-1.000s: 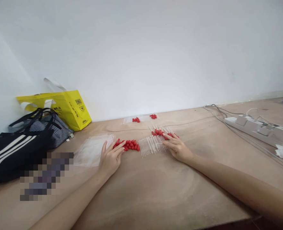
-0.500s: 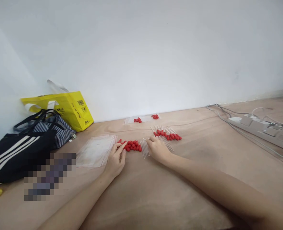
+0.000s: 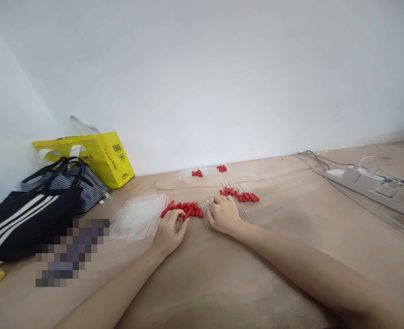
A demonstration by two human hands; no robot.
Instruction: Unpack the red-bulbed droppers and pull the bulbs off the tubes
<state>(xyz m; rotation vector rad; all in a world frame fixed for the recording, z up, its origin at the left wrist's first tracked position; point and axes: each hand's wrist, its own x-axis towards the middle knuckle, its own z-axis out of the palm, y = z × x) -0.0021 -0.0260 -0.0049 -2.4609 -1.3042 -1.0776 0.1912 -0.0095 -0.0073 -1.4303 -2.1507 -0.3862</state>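
My left hand (image 3: 170,233) pinches a red rubber bulb (image 3: 188,213) between thumb and fingertips, at the near edge of a row of loose red bulbs (image 3: 195,206). My right hand (image 3: 224,214) has its fingers curled down over a bundle of thin clear tubes (image 3: 206,219), just right of the bulbs; whatever the fingertips grip is hidden. Beyond the right hand lies a pile of droppers (image 3: 244,195), red bulbs with thin tubes attached. Left of my left hand is a spread stack of clear plastic bags (image 3: 136,214).
Clear bags with red-bulbed droppers (image 3: 197,173) lie near the wall. A yellow bag (image 3: 116,160), a striped bag (image 3: 90,187) and a black bag (image 3: 27,224) stand at left. A blurred-out object (image 3: 73,253) lies before them. At right is a power strip (image 3: 369,183) with cables.
My left hand has moved slightly right and closed on one red bulb, drawing it toward the near edge of the row. My right hand's fingers have shifted slightly left over the tubes.
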